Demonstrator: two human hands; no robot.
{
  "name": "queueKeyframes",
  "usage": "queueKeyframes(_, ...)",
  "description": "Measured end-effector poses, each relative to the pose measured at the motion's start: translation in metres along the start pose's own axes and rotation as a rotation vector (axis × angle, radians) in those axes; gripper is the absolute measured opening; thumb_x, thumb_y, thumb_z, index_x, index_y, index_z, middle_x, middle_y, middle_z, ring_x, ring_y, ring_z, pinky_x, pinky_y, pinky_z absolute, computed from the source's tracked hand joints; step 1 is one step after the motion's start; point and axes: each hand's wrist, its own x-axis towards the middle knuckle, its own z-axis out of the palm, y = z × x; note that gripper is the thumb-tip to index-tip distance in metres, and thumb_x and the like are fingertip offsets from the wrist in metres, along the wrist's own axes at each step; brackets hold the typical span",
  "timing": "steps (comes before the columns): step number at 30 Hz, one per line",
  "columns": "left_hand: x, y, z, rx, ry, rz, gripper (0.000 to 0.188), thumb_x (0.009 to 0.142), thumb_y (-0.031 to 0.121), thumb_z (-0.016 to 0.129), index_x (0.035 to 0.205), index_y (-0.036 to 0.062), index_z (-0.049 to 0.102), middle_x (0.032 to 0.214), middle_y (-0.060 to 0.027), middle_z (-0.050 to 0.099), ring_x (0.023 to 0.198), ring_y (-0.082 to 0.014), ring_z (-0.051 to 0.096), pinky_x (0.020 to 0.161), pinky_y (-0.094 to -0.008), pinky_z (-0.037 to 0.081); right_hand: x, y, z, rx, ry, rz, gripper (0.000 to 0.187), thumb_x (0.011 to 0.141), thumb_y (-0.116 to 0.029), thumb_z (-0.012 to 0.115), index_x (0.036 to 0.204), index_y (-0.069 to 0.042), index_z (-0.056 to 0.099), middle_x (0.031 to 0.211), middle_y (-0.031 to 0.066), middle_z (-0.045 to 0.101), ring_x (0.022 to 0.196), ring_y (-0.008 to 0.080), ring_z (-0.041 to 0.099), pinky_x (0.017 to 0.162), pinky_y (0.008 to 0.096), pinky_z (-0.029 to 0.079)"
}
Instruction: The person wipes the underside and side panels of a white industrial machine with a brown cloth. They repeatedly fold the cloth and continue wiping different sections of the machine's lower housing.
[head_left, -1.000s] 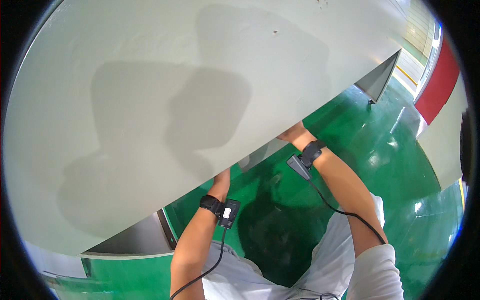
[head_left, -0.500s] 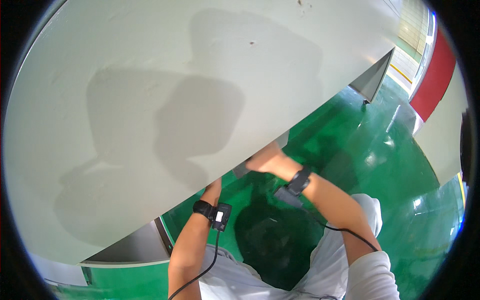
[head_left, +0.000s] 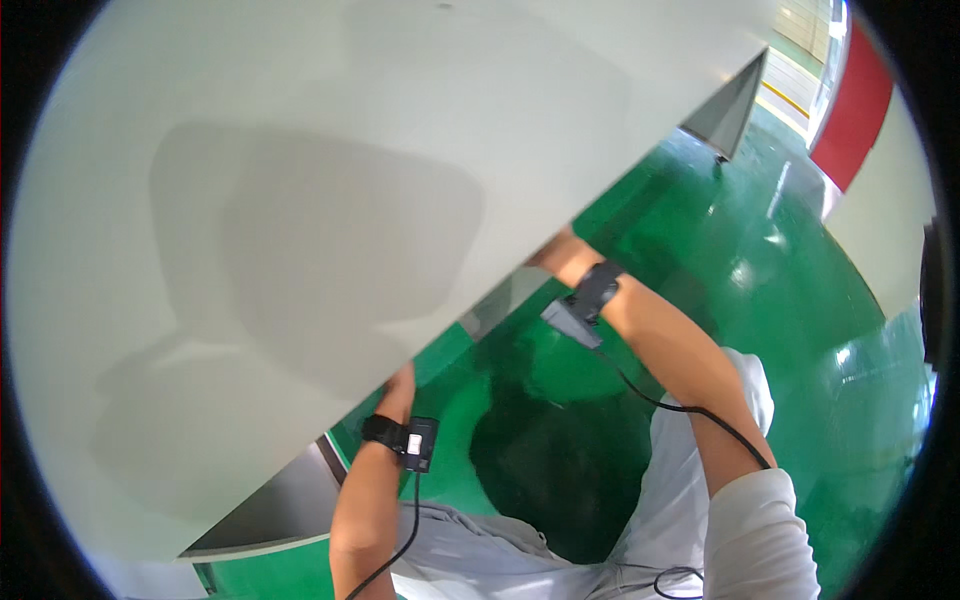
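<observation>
A large white tabletop point(head_left: 330, 90) fills the upper left, its edge slanting across above both arms. My left hand point(head_left: 402, 382) reaches under this edge; only its back near the wrist shows, and the fingers are hidden. Further right along the same edge, my right hand point(head_left: 556, 250) is also tucked beneath the top, its fingers out of sight. A flat grey piece point(head_left: 495, 306) shows below the edge between the two hands. Whether either hand touches it is hidden.
A grey table support point(head_left: 727, 110) stands at the far right corner, and a grey side panel point(head_left: 275, 500) shows at the lower left. Cables point(head_left: 650, 397) run from wrist-worn devices point(head_left: 572, 322) along my arms. Green floor point(head_left: 800, 280) lies below.
My right hand has gone further up and under the tabletop edge, so less of it shows. The view has shifted a little; my left hand remains under the edge.
</observation>
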Motion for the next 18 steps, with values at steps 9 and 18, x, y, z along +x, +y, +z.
queueKeyframes(9, 0.014, 0.133, -0.012, -0.092, -0.377, -0.351, 0.012, 0.091, 0.007, 0.047, 0.09, 0.0058, 0.059, 0.077, -0.002, 0.058, 0.056, -0.0094, 0.047, 0.05, -0.0227, 0.037, 0.017, -0.014, 0.005, -0.034, 0.003, 0.101, 0.041, 0.068, -0.03, 0.065, 0.099, -0.003, 0.067, 0.097, 0.0186, 0.066, 0.092, 0.0313, 0.065, 0.078, 0.0393, 0.053)
queueKeyframes(18, 0.013, 0.188, -0.011, -0.252, -0.259, -0.45, 0.008, 0.078, -0.002, 0.052, 0.075, 0.0051, 0.055, 0.072, -0.0027, 0.057, 0.061, -0.0107, 0.051, 0.048, -0.0244, 0.041, 0.028, -0.017, -0.079, 0.053, -0.311, 0.203, 0.044, 0.07, -0.028, 0.059, 0.106, -0.004, 0.065, 0.097, 0.0182, 0.066, 0.094, 0.0291, 0.065, 0.077, 0.0379, 0.053)
